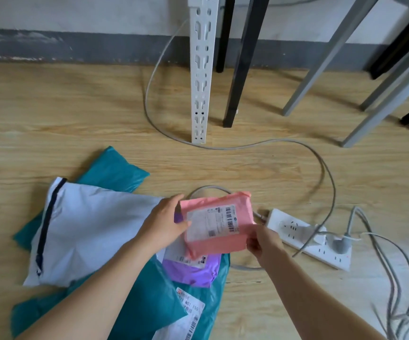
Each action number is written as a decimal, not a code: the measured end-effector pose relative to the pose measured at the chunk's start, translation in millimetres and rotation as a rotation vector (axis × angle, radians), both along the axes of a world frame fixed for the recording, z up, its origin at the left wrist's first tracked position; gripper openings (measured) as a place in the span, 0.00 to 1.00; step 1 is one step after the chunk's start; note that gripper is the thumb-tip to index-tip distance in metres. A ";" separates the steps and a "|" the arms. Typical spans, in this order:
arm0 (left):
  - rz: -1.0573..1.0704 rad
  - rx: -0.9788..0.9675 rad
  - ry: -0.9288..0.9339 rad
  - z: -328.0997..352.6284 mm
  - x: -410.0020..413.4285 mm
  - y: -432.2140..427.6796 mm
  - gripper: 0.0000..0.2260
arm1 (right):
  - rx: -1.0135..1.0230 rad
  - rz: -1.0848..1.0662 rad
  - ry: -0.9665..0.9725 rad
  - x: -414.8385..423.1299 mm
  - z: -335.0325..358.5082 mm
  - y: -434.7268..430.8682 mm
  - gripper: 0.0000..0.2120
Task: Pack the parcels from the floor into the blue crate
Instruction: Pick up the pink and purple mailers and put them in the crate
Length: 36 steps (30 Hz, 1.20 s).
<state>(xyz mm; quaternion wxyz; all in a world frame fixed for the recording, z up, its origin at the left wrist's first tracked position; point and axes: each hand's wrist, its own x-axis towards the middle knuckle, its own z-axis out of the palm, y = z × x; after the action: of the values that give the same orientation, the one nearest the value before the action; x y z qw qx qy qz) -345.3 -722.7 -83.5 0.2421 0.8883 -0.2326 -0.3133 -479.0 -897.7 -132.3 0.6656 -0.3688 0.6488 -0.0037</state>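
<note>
Both hands [164, 223] grip pink parcel [219, 223] bearing white label.

- We hold both bare arms out forward and down, and they converge toward the middle of the view.
- Our left forearm [95, 288] comes in from the lower left corner, rising on a slant to the wrist.
- Our left hand [164, 222] grips the left edge of the pink parcel [217, 224], with the thumb [185, 224] lying across its top face and the fingers wrapped round the far side.
- Our right forearm [309, 295] enters from the lower right, angled up and inward.
- Our right hand [264, 241] shows its back to us, fingers curled, and pinches the parcel's near right corner.
- The two hands sit level with each other, on opposite sides of the parcel.
</note>
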 end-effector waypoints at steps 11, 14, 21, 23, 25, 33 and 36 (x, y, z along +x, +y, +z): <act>0.241 -0.068 0.467 12.5 16.6 21.5 0.10 | -0.044 0.365 -0.176 52.4 34.9 25.9 0.11; 0.451 -0.158 0.415 6.5 22.1 30.1 0.07 | -0.136 0.440 -0.041 51.4 22.2 28.9 0.06; 0.775 -0.237 0.422 -15.1 30.4 56.1 0.07 | 0.014 0.714 0.324 22.2 -10.2 35.5 0.09; 0.821 -0.238 0.417 -20.7 30.8 59.4 0.06 | 0.044 0.793 0.351 22.0 -13.0 40.9 0.12; 0.842 -0.240 0.409 -24.0 31.4 60.5 0.04 | 0.038 0.808 0.353 25.0 -19.5 42.9 0.17; 0.925 -0.213 0.350 -35.8 39.5 63.0 0.11 | -0.071 0.713 0.281 58.0 -25.6 50.7 0.14; 0.927 -0.206 0.339 -29.7 49.9 57.8 0.12 | -0.134 0.701 0.251 73.4 -6.8 44.4 0.06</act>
<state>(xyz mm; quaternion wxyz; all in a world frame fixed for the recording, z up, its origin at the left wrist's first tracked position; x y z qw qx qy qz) -295.4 -664.9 -113.2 0.4765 0.8064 0.1994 -0.2879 -405.5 -853.3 -139.1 0.5162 -0.6087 0.5581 0.2270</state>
